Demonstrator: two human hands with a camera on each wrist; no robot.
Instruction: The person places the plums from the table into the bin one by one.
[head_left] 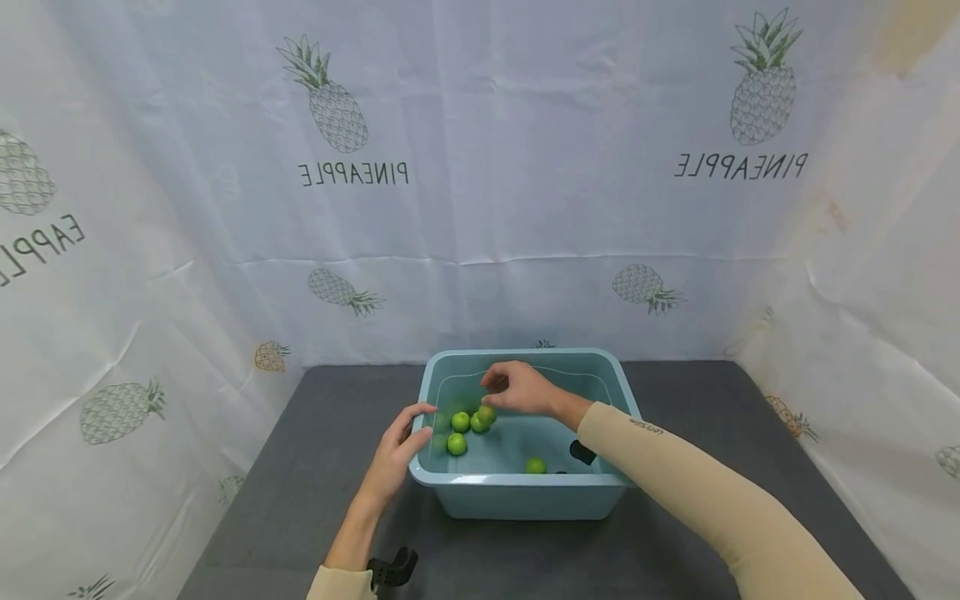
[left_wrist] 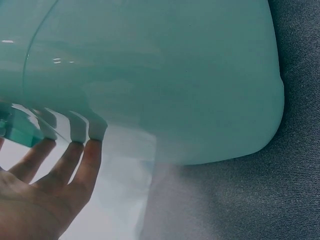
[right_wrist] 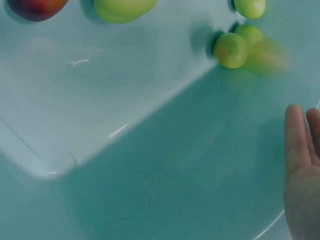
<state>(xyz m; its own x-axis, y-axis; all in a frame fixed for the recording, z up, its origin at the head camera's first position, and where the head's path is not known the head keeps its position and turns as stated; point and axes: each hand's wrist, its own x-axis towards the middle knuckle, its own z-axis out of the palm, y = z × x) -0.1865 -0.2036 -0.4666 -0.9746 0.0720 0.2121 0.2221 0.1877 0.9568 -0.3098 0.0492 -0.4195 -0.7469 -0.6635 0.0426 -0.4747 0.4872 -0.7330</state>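
A light blue-green plastic tub (head_left: 525,497) holds several small round green limes, with a cluster near its left wall that includes one lime (head_left: 457,443). My left hand (head_left: 397,450) is at the tub's left rim, thumb and index tips over the edge; in the left wrist view its other fingertips (left_wrist: 91,147) touch the glossy outer wall. Inside the tub hovers my right hand (head_left: 519,388), fingers loosely bent and nothing between them. Just below its thumb is a yellow-green lime (head_left: 487,414), blurred and apart from the fingers in the right wrist view.
Near the tub's front wall lies another green fruit (head_left: 536,466). A dark red fruit (right_wrist: 37,7) sits beside a larger green one (right_wrist: 124,9) in the right wrist view. The tub stands on a dark grey table (head_left: 345,417), and a pineapple-printed white curtain (head_left: 487,208) hangs behind.
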